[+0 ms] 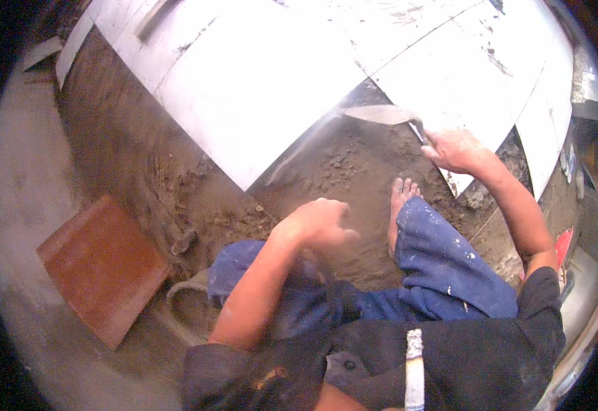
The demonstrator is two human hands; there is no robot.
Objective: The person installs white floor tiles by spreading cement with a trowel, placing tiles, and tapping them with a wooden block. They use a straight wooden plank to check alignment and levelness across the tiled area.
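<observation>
My right hand (449,149) grips the handle of a pointing trowel (380,114), whose blade is over the bare sandy bed (340,157) at the corner between white tiles (258,96). My left hand (319,222) is above the sand in front of my knees, somewhat blurred, with loosely bent fingers apart and nothing visible in them. My bare foot (401,195) rests on the sand below the trowel. I am low on the ground, in blue paint-spotted trousers (449,267).
A reddish-brown square board or tile (103,267) lies at the left on grey floor (25,178), beside a curved grey object (179,301), partly hidden. Loose tile pieces (42,51) are at the upper left. At the right are a red item (563,243) and assorted pieces along the edge.
</observation>
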